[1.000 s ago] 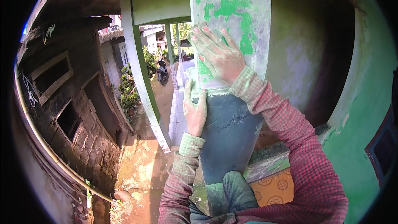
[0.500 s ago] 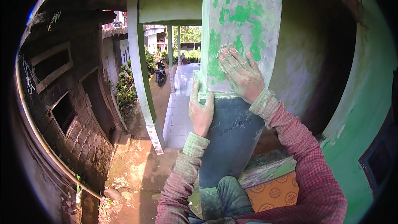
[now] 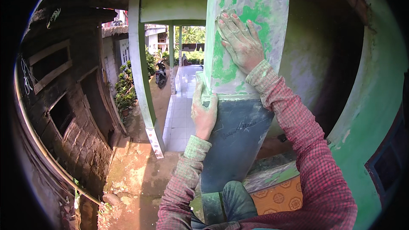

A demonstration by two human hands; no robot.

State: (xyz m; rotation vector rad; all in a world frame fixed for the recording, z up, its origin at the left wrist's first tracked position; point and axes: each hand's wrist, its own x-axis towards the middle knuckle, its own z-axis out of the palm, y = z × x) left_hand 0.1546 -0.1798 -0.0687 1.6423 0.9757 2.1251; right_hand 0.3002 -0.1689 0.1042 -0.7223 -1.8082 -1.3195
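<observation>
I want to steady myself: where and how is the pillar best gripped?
Probably by the left edge of the pillar, near the ledge, coming from the left: the corner gives something to wrap, as the left hand shows; the flat front looks too broad to grasp.
</observation>
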